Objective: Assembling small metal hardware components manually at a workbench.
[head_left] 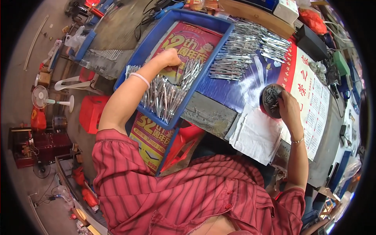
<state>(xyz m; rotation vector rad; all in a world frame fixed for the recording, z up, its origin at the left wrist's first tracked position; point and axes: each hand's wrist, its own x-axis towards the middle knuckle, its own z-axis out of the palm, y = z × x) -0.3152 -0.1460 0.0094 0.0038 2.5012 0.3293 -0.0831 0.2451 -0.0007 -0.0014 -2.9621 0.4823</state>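
My left hand [170, 58] is closed over the blue plastic tray [168, 126]; what its fingers hold, if anything, is hidden. Below and beside it in the tray lie many thin, shiny silver metal rods [164, 96], some of them leaning along the right wall. My right hand [290, 111] is at a round dark bowl [263, 102], its fingertips pinched together over the rim. Small dark grey pin-like pieces [270, 97] fill the bowl. Whatever is between the right fingertips is too small to make out.
Rows of similar silver rods [235, 55] lie on a blue printed sheet [221, 92] right of the tray. A white cloth or paper [256, 137] hangs over the near table edge. A wooden beam [258, 15] and a black box [311, 43] stand at the back. Red stools [93, 113] are at the left.
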